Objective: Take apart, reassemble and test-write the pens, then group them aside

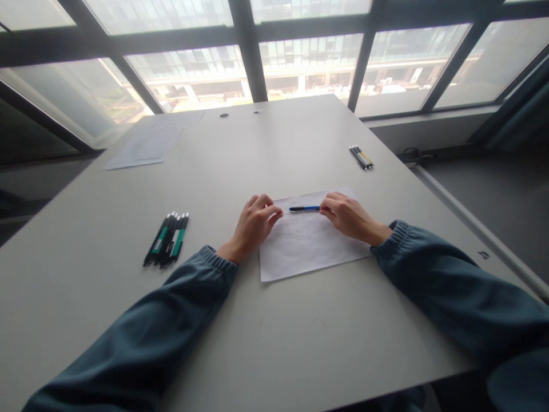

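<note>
A blue pen (304,209) lies crosswise just above a white sheet of paper (309,246) on the grey table (274,337). My right hand (349,216) has its fingers curled round the pen's right end. My left hand (255,223) pinches at the pen's left tip, fingers closed. Both forearms in dark teal sleeves rest on the table. Faint pen marks show on the paper between the hands.
Several black pens with green bands (168,247) lie in a row at the left. A few more pens (361,157) sit far right. Other paper sheets (148,146) lie at the far left corner. The table's right edge drops toward a floor and window wall.
</note>
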The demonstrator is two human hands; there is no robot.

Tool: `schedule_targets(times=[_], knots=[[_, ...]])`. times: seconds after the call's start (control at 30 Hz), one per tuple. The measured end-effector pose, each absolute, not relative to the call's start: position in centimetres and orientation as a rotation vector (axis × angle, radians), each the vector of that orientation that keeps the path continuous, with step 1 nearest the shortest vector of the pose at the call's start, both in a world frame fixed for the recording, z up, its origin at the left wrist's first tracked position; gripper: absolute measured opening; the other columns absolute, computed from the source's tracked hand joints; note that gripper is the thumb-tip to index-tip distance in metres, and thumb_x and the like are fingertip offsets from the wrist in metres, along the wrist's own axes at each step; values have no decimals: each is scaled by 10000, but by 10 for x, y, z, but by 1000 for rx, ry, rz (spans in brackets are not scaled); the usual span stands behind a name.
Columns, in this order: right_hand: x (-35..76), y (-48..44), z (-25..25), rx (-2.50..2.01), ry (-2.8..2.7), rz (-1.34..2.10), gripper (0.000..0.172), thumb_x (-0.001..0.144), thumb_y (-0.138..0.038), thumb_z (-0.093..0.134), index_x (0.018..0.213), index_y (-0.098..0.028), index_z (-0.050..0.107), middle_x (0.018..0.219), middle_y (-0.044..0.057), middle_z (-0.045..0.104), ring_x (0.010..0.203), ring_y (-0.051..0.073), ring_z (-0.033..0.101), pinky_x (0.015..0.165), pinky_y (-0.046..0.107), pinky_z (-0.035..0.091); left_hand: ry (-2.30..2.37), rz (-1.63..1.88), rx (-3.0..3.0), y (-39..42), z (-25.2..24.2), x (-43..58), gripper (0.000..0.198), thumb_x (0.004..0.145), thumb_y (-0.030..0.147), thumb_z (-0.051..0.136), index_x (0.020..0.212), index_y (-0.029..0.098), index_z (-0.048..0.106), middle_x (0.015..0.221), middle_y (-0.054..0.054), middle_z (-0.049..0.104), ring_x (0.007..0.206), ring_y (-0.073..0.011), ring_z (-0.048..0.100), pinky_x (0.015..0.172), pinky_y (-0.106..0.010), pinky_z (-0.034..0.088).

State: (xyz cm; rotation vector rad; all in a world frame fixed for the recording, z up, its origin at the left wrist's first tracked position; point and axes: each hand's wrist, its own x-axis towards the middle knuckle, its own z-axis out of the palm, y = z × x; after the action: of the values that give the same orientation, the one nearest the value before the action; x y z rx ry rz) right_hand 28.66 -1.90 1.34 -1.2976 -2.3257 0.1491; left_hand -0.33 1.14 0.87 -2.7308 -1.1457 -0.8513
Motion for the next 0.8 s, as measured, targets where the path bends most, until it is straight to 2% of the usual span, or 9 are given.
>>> schedule_targets(times=[0.53, 0.8], knots=[[286, -20, 12, -1201, -2343, 119, 143, 990, -191, 560, 870, -183, 638, 909, 83, 652, 875, 218, 572, 747, 320, 426, -1067, -919, -2729, 11, 9, -1, 127, 960, 275, 628, 907, 204, 719, 947, -60, 602, 878, -201, 524, 785, -335, 505], [279, -26, 22, -1151, -2424, -124, 198, 1035, -200, 473, 887, -180, 602, 922, 93, 627, 867, 211, 528, 696, 308, 385, -968, -924, -2752, 9, 11, 0, 98, 950, 261, 642, 918, 204, 715, 942, -59, 609, 889, -196, 530, 767, -315, 508]])
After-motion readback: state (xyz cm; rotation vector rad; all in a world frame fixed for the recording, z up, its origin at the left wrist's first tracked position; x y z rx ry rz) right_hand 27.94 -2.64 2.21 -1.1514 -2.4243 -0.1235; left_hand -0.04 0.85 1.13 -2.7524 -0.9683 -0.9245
